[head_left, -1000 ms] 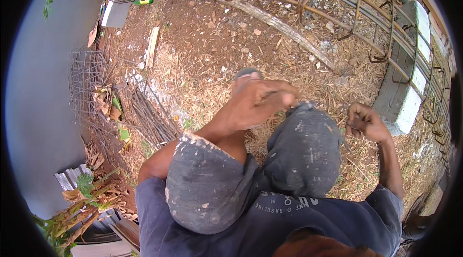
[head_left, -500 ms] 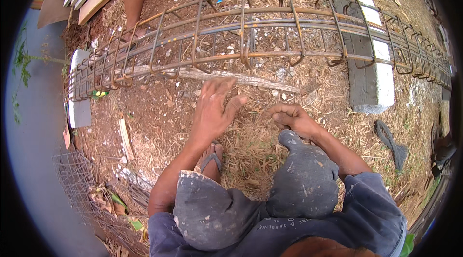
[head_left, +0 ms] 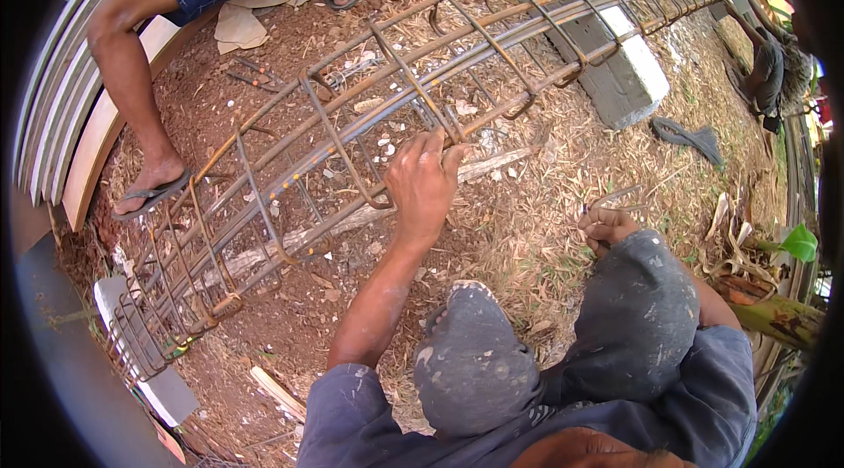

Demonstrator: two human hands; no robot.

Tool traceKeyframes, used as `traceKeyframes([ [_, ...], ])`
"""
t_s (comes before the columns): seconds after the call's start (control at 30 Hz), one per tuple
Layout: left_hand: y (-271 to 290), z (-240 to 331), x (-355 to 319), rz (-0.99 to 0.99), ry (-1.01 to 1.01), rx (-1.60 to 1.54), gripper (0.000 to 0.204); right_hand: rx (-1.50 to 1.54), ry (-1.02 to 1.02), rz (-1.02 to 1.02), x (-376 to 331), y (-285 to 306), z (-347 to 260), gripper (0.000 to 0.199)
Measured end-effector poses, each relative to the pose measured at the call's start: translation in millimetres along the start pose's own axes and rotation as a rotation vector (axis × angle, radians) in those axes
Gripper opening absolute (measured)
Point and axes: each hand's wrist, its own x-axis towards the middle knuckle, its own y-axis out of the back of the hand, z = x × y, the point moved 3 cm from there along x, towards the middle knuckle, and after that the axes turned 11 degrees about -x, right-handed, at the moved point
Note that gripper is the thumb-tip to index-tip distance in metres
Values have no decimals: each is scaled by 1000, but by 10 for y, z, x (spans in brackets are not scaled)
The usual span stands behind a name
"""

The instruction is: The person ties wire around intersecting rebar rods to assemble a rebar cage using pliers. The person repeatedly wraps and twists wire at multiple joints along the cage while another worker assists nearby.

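A long rebar cage (head_left: 352, 130) of rusty bars and square stirrups runs slantwise across the view, raised off the ground on blocks. My left hand (head_left: 420, 191) is closed on its near lower bar, beside a stirrup, with the fingertips partly hidden. My right hand (head_left: 608, 227) is closed in a fist above my right knee, apart from the cage. Two thin dark metal prongs (head_left: 622, 197) stick out from it; whether they are tool handles or bent wire I cannot tell.
A grey-and-white block (head_left: 607, 72) supports the cage at right, another block (head_left: 171, 398) at lower left. A co-worker's leg (head_left: 132, 90) stands beyond the cage, near stacked boards (head_left: 83, 116). A wire bundle (head_left: 690, 141) and a wooden stick (head_left: 501, 160) lie on the ground. Another person (head_left: 763, 72) is at far right.
My view has swung, so the cage now slants. My left hand has gone from hovering short of the cage to its near bar. Thin prongs now show at my right hand.
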Motion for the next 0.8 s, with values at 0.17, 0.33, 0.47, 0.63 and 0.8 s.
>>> traceKeyframes([
  [0.17,-15,-51,18,25,-60,-27,38,198,12,214,-617,-324,-199,12],
  [0.33,-23,-105,21,24,14,-20,47,262,-50,258,-279,-725,-140,34],
  [0.47,-33,-16,69,-38,-21,33,52,365,193,115,535,-878,-89,41],
  [0.63,55,29,120,-159,42,39,45,701,327,-45,1515,-1268,-637,39],
  [0.8,99,46,220,-269,176,-23,60,537,588,-200,1832,-1303,-1140,34],
])
